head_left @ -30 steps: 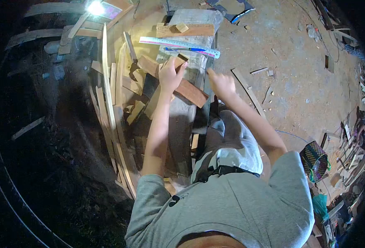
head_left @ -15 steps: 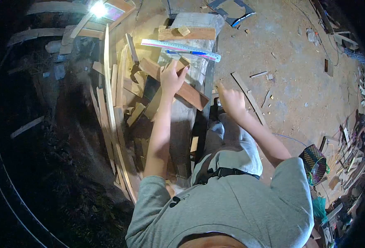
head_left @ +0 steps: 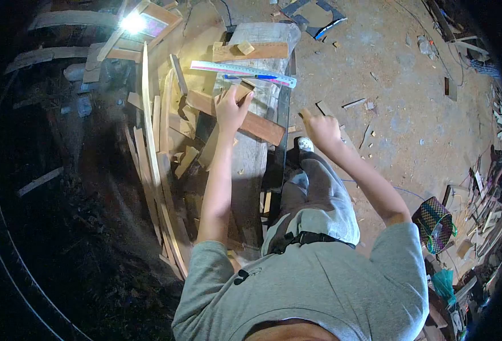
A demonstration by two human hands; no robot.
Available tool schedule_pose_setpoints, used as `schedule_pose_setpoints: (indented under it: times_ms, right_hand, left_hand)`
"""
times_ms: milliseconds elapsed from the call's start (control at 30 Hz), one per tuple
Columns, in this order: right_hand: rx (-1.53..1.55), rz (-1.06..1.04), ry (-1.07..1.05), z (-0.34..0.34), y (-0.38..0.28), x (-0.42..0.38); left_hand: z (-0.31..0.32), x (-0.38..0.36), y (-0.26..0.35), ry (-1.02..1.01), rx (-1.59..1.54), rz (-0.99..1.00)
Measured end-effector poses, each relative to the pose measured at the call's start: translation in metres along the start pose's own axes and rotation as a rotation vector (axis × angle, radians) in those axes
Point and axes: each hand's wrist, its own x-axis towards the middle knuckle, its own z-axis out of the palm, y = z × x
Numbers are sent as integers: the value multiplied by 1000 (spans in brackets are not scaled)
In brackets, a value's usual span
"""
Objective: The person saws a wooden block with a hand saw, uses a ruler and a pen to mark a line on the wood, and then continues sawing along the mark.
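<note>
My left hand (head_left: 232, 109) is closed over a small wooden piece (head_left: 245, 86) on top of a reddish wooden board (head_left: 265, 129), which lies slantwise across the bench (head_left: 252, 156). To the right of the bench my right hand (head_left: 322, 129) is held in the air with its fingers curled; what it holds, if anything, is too small to tell. Beyond the left hand lie a ruler (head_left: 205, 67) and a blue pen (head_left: 265, 77). Another board (head_left: 268, 52) rests farther up the bench with a small block (head_left: 246, 48) on it.
Long wooden strips (head_left: 157, 165) and offcuts are heaped left of the bench. A bright lamp (head_left: 133, 23) shines at the upper left. A checkered basket (head_left: 434, 221) stands on the right beside wood scraps. A dark frame (head_left: 313, 17) lies on the floor.
The slanted board now lies at a shallower angle. My left hand stays at it, while my right hand remains raised beside the bench. The whole view has shifted slightly.
</note>
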Motion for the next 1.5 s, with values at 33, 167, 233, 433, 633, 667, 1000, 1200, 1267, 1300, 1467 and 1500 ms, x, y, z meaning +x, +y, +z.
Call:
schedule_pose_setpoints:
  times_ms: [33, 167, 233, 433, 633, 667, 1000, 1200, 1267, 1300, 1467, 1500]
  right_hand:
    - [3, 0, 2, 5, -2, 5]
    - [174, -12, 73, 15, -28, 52]
    - [155, -31, 153, 12, -36, 66]
    - [149, 69, 26, -2, -18, 3]
    - [118, -8, 121, 15, -46, 68]
    - [105, -19, 160, 12, -50, 74]
    - [198, 77, 77, 13, -38, 45]
    - [161, 42, 104, 13, -28, 30]
    - [211, 136, 4, 8, -7, -7]
    - [211, 140, 40, 5, 2, -27]
    - [812, 185, 233, 54, 10, -58]
    - [872, 151, 343, 68, -2, -53]
  left_hand:
    - [0, 0, 0, 3, -22, 17]
    - [1, 2, -1, -27, -91, 11]
    - [-2, 2, 2, 17, -95, -52]
    - [-1, 1, -5, 4, -62, -48]
    - [0, 1, -6, 8, -64, 58]
    - [0, 2, -5, 5, -69, 24]
    - [-5, 5, -2, -37, -190, -74]
    - [-2, 2, -5, -22, -87, -56]
    - [1, 1, -7, 24, -78, -70]
    - [2, 1, -7, 54, -68, -80]
    - [0, -1, -4, 71, -34, -106]
    - [-3, -2, -1, 70, -34, -105]
